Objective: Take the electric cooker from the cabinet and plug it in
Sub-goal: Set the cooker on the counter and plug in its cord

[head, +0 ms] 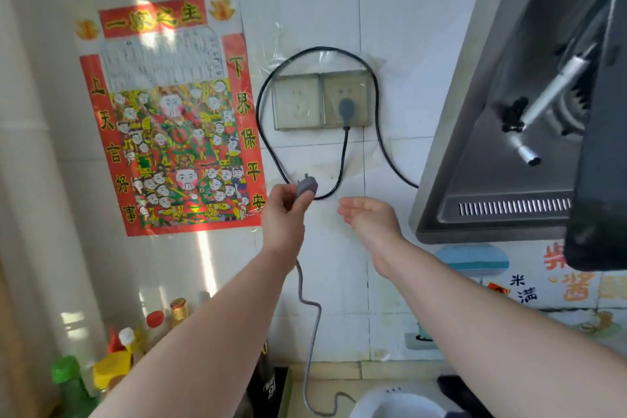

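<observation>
Grey plug (306,185) in left hand (283,214), below wall sockets (320,101).

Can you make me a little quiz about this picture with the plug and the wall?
1. True or false: the left hand is holding the grey plug below the wall sockets.
2. Which socket is free for the plug? A) the left socket B) the right socket C) neither of them.
3. Fill in the word: the right hand is open and holds ______.

Key
1. True. The plug's prongs point up toward the wall.
2. A. The right socket already has a dark plug with a black cord in it.
3. Nothing.
</observation>
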The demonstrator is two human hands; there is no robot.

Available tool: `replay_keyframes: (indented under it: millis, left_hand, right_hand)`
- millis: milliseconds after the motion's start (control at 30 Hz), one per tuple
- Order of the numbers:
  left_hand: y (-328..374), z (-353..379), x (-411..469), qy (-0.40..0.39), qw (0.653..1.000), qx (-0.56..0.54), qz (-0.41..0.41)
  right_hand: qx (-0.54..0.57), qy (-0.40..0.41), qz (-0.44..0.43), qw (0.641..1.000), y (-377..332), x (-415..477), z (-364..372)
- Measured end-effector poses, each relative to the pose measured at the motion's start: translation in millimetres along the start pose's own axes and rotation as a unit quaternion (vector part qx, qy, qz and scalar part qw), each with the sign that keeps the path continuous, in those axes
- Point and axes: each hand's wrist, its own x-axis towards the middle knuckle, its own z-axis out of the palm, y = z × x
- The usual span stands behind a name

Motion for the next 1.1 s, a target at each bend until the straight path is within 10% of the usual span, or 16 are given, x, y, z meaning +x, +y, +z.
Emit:
replay_keyframes:
  millis: [300, 733, 933, 1100]
  left_hand:
    - [15.2, 11.5, 87.4, 0.067, 0.973, -0.179, -0.128]
    - [-1.0, -14.0, 119.9, 0.052, 0.975, -0.167, -0.139]
    - [-2.4, 2.6, 124.7, 0.026, 0.971, -0.187, -0.149]
    - [12.9, 18.8, 137.7, 0.013, 0.963, -0.214, -0.163]
  right_hand:
    - [0.036, -0.062, -0.011, 0.997, -87.6, 66.6, 38.4]
    - [0.226, -0.036, 0.067, 0.971, -104.5, 77.6, 82.7]
    - [-0.061, -0.001, -0.111, 0.992, -99.0, 54.2, 86.1]
    - [-0.406, 0.061, -0.256, 0.875, -90.1, 53.1, 64.8]
